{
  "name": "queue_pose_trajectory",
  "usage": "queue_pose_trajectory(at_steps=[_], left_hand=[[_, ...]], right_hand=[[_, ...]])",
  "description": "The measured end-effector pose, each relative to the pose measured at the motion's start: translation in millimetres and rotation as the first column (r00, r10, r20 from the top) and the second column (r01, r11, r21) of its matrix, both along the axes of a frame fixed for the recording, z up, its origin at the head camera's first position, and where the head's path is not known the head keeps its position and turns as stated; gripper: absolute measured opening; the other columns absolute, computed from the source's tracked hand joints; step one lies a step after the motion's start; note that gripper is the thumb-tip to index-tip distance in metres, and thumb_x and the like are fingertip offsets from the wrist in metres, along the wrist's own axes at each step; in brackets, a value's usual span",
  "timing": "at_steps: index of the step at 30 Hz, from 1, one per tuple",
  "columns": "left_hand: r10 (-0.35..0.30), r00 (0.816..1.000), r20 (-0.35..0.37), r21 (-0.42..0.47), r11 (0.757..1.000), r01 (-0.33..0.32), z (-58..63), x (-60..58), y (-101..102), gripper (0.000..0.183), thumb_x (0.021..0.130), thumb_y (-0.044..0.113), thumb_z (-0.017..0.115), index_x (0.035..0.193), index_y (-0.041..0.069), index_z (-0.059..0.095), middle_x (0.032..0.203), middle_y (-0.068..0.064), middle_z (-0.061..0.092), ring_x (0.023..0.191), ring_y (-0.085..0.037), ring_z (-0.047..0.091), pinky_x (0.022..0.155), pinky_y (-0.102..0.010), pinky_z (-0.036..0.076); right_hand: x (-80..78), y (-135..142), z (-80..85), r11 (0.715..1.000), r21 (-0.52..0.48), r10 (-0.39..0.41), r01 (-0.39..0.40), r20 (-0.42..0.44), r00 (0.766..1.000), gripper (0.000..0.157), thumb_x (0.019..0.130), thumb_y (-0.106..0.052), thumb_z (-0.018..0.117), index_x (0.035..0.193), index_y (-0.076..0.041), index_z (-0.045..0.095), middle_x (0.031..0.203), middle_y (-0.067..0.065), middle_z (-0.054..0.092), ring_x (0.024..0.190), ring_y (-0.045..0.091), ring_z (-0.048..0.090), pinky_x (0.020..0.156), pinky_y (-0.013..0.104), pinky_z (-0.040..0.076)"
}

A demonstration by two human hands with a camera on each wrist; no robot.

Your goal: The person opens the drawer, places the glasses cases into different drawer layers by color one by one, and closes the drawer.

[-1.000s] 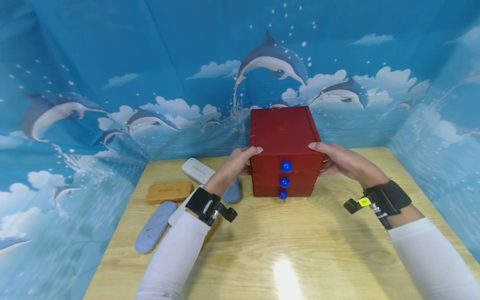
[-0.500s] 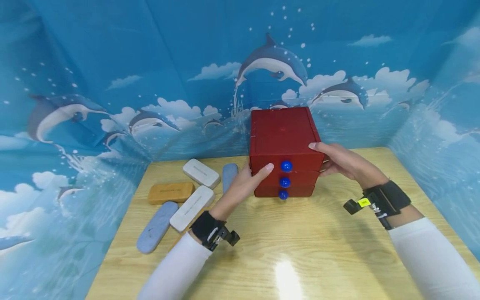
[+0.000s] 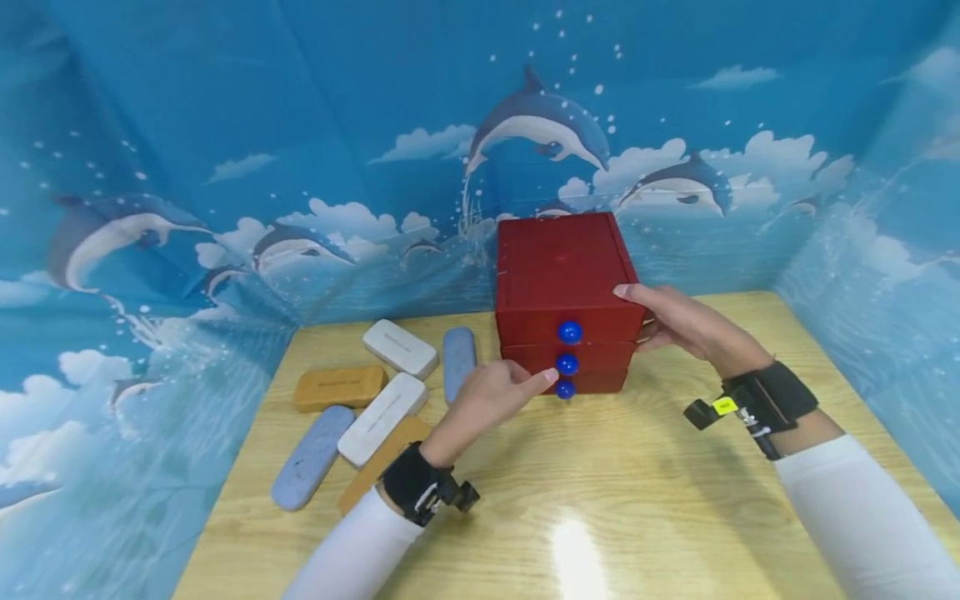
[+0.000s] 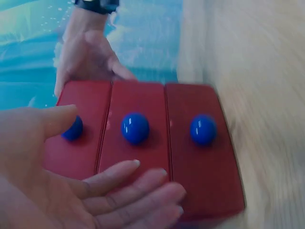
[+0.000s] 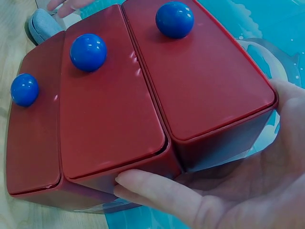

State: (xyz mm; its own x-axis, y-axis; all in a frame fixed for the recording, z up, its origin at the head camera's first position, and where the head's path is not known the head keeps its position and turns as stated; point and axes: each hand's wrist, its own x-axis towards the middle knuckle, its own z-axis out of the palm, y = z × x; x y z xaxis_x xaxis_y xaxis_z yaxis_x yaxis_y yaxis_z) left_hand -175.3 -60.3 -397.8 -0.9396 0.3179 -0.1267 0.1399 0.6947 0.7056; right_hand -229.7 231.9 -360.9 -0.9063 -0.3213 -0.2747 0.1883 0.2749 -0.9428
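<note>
A red three-drawer box [image 3: 562, 262] stands at the back of the wooden table, its drawers closed flush. Each drawer front bears a round blue knob, and the middle knob [image 4: 135, 128] is centred in the left wrist view. My right hand [image 3: 682, 325] holds the box's right side, thumb on the top edge and fingers along the side wall, as the right wrist view shows. In front of the drawers is my left hand [image 3: 487, 396], palm toward them with fingers extended and apart, thumb tip close to the lower knobs. It holds nothing.
Left of the box lie several glasses cases: a white one [image 3: 401, 347], a blue one [image 3: 459, 358], an orange one [image 3: 340, 387] and others nearby. A dolphin-print curtain [image 3: 360, 108] rises behind and beside the table [image 3: 637, 500].
My left hand has let go of the box's left top edge and moved down and right, in front of the drawer knobs. The right hand has kept its hold.
</note>
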Motion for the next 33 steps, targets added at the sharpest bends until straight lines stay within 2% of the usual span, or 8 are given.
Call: queue_pose_trajectory(at_steps=[2, 4, 7, 9, 11, 15, 20, 33], left_hand=[[-0.026, 0.998, 0.062, 0.134, 0.991, 0.017, -0.9, -2.8, 4.6, 0.058, 0.079, 0.075, 0.053, 0.084, 0.018, 0.066, 0.069, 0.004, 0.057, 0.064, -0.013, 0.055, 0.055, -0.029, 0.044], [-0.081, 0.986, 0.146, 0.312, 0.949, 0.032, -1.0, -7.3, 9.9, 0.061, 0.082, 0.070, 0.055, 0.099, 0.013, 0.067, 0.081, 0.001, 0.065, 0.073, -0.017, 0.062, 0.064, -0.032, 0.052], [-0.187, 0.948, 0.257, 0.550, 0.835, 0.016, 2.5, -14.6, 17.5, 0.067, 0.086, 0.064, 0.055, 0.120, 0.006, 0.060, 0.102, -0.008, 0.069, 0.087, -0.027, 0.067, 0.075, -0.040, 0.055], [-0.251, 0.921, 0.298, 0.647, 0.762, -0.001, 5.5, -18.9, 21.9, 0.069, 0.088, 0.061, 0.054, 0.127, 0.004, 0.055, 0.110, -0.015, 0.067, 0.091, -0.031, 0.066, 0.077, -0.044, 0.054], [-0.281, 0.908, 0.310, 0.687, 0.727, -0.010, 7.8, -21.9, 26.0, 0.067, 0.090, 0.060, 0.051, 0.129, 0.006, 0.054, 0.114, -0.017, 0.065, 0.093, -0.032, 0.065, 0.079, -0.045, 0.053], [-0.279, 0.904, 0.323, 0.697, 0.716, -0.029, 8.3, -25.8, 35.6, 0.065, 0.091, 0.060, 0.049, 0.125, 0.005, 0.056, 0.112, -0.014, 0.067, 0.091, -0.030, 0.066, 0.080, -0.042, 0.053], [-0.238, 0.914, 0.327, 0.701, 0.710, -0.066, 4.3, -29.6, 46.0, 0.066, 0.089, 0.062, 0.051, 0.118, 0.004, 0.062, 0.106, -0.010, 0.070, 0.088, -0.027, 0.067, 0.079, -0.038, 0.054], [-0.212, 0.910, 0.357, 0.722, 0.680, -0.125, -1.6, -31.6, 51.1, 0.055, 0.087, 0.058, 0.057, 0.110, 0.009, 0.068, 0.102, -0.008, 0.071, 0.088, -0.026, 0.067, 0.080, -0.037, 0.053]], right_hand=[[-0.3, -1.6, -0.2, 1.000, 0.004, 0.003, -0.003, -0.001, 1.000, 0.067, 0.096, -0.052, 0.047, 0.137, 0.000, 0.038, 0.124, 0.024, 0.055, 0.098, 0.038, 0.062, 0.080, 0.048, 0.052], [-1.1, -3.2, -0.7, 1.000, 0.008, 0.007, -0.007, -0.002, 1.000, 0.068, 0.095, -0.053, 0.047, 0.137, 0.000, 0.039, 0.124, 0.025, 0.055, 0.097, 0.038, 0.063, 0.080, 0.048, 0.052], [-2.7, -5.0, -1.3, 1.000, 0.009, 0.017, -0.017, -0.008, 1.000, 0.068, 0.095, -0.054, 0.047, 0.136, -0.001, 0.039, 0.126, 0.025, 0.054, 0.098, 0.038, 0.063, 0.081, 0.050, 0.051], [-3.6, -5.6, -1.5, 1.000, 0.010, 0.020, -0.020, -0.010, 1.000, 0.068, 0.095, -0.054, 0.047, 0.136, 0.000, 0.039, 0.126, 0.026, 0.053, 0.098, 0.038, 0.063, 0.082, 0.051, 0.050], [-4.4, -5.7, -1.6, 1.000, 0.008, 0.021, -0.021, -0.009, 1.000, 0.068, 0.095, -0.054, 0.047, 0.136, 0.000, 0.039, 0.127, 0.026, 0.052, 0.098, 0.038, 0.062, 0.083, 0.051, 0.050], [-4.7, -4.5, -1.4, 1.000, 0.008, 0.025, -0.025, 0.001, 1.000, 0.068, 0.095, -0.053, 0.047, 0.136, 0.001, 0.038, 0.128, 0.027, 0.050, 0.098, 0.038, 0.062, 0.082, 0.051, 0.051], [-4.7, -2.8, -1.1, 0.999, 0.010, 0.031, -0.031, -0.003, 1.000, 0.068, 0.096, -0.053, 0.046, 0.137, 0.001, 0.037, 0.128, 0.028, 0.051, 0.099, 0.038, 0.062, 0.082, 0.051, 0.050], [-3.8, 0.9, -1.6, 1.000, 0.020, -0.006, 0.006, 0.016, 1.000, 0.070, 0.095, -0.054, 0.047, 0.135, 0.002, 0.040, 0.125, 0.026, 0.055, 0.098, 0.036, 0.063, 0.084, 0.052, 0.049]])
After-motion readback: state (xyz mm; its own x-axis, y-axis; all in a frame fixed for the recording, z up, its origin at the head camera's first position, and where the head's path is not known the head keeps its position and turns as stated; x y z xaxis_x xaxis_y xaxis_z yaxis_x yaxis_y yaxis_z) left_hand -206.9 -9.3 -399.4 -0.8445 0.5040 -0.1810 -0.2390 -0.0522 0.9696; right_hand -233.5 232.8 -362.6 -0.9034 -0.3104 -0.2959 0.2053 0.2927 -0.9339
